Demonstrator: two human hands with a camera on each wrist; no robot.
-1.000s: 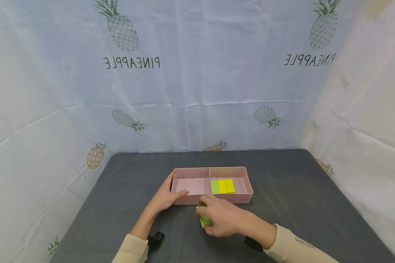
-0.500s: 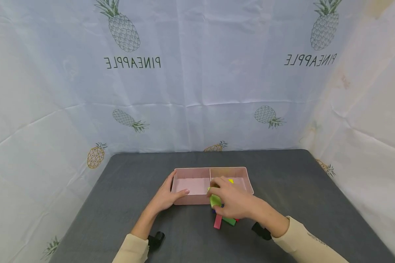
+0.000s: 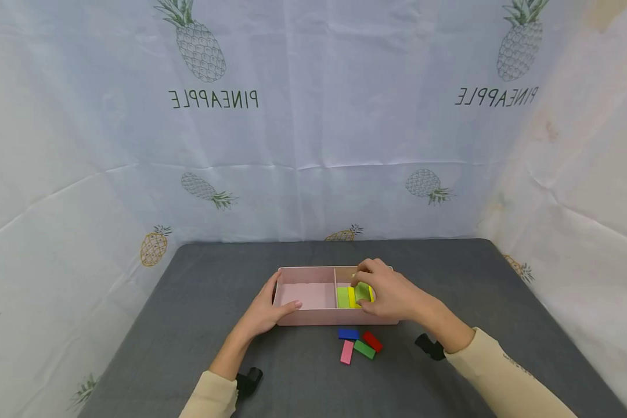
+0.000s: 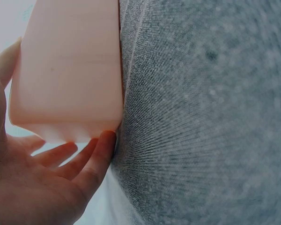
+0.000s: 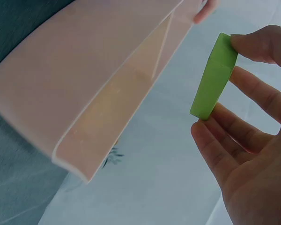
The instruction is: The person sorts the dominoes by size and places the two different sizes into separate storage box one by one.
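Note:
A pink two-compartment box [image 3: 306, 317] stands on the dark table. My left hand [image 3: 263, 312] grips its left end, thumb over the front rim; the left wrist view shows several fingertips against the end wall [image 4: 68, 70]. Above the right compartment my right hand [image 3: 392, 291] pinches a light green block [image 3: 363, 291] between thumb and fingertips. In the right wrist view this green block [image 5: 214, 77] is tilted and apart from the box. Inside that compartment lie another light green block [image 3: 343, 298] and a yellow block [image 3: 352, 297]; more yellow is partly hidden behind the hand.
In front of the box lie a blue block [image 3: 348, 334], a red block [image 3: 373, 341], a green block [image 3: 364, 349] and a pink block [image 3: 347, 352]. A pineapple-print cloth [image 3: 313, 133] hangs behind the table. The left compartment floor [image 3: 308, 296] shows bare pink.
My right hand has carried the light green block from in front of the box up and right, over the right compartment. The loose blocks have come into view. My left hand stays on the box.

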